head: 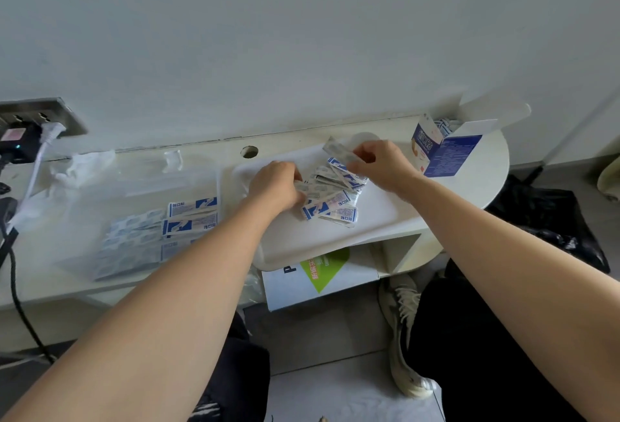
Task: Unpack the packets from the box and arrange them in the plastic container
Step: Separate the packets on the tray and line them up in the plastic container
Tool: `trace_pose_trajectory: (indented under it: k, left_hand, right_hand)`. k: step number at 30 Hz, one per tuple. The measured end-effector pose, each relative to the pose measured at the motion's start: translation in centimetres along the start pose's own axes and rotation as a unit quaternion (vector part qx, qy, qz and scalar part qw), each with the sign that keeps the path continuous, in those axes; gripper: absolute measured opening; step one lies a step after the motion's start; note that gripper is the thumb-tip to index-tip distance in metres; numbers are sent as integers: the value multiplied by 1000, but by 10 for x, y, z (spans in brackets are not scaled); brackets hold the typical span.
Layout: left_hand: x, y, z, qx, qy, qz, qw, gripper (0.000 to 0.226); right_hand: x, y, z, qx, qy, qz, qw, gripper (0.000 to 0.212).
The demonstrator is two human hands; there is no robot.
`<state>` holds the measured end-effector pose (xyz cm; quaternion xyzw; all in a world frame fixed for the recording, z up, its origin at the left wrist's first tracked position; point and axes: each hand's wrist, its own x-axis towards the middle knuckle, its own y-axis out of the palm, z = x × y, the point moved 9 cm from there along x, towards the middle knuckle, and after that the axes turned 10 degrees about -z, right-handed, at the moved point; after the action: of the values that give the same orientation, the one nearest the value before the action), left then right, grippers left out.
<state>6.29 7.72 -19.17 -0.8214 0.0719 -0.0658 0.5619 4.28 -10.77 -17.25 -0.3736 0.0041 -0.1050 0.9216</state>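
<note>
A loose pile of packets (330, 195), narrow blue-and-white strips, lies on a white tray (335, 237) in the middle of the tabletop (469, 193). Most of the strips in the pile run with their long axes slanting from lower left to upper right, overlapping one another; a couple at the near edge lie closer to level. One grey-backed packet (337, 149) is lifted above the far side of the pile, its long axis slanting from upper left down to lower right, and the right hand (382, 163) pinches its lower right end between thumb and fingertips. The left hand (276, 186) is curled knuckles-up at the left edge of the pile, its fingers closed onto the nearest strips there.

To the right of the tray, near the wall, stands the box (443, 149), blue and white, top flaps open and more packets showing inside its mouth. To the left of the tray sits the clear plastic container (134, 206), with rows of packets (191, 216) already laid inside, long axes running left to right, stacked one in front of another. A crumpled plastic wrapper (87, 163) lies behind the container, and a wall socket (37, 119) with plugs and cables is at the far left.
</note>
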Motion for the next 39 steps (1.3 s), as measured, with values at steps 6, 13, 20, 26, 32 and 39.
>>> trace_pose_trajectory:
  k: [6,13,20,26,32,39]
  left_hand:
    - [-4,3,-6,-33,15,4,999,19]
    - [-2,9,-7,-37,24,13,999,29]
    - [2,15,-4,-38,-5,17,999,38]
    - [-1,17,-12,-53,-3,28,998,19]
    - [-2,10,-9,-98,-3,18,995,12]
    - [-8,10,-12,-141,11,62,988,14]
  right_hand:
    - [-27,31,13,-118,-69,140,981,20]
    - [-27,26,0,-189,-51,160,967,13]
    - [-32,26,7,-163,-71,165,970,10]
    - [-32,28,6,-161,-75,174,969,15]
    - [-31,22,13,-171,-122,120,970,8]
    - [-32,20,19,-158,-151,89,972,31]
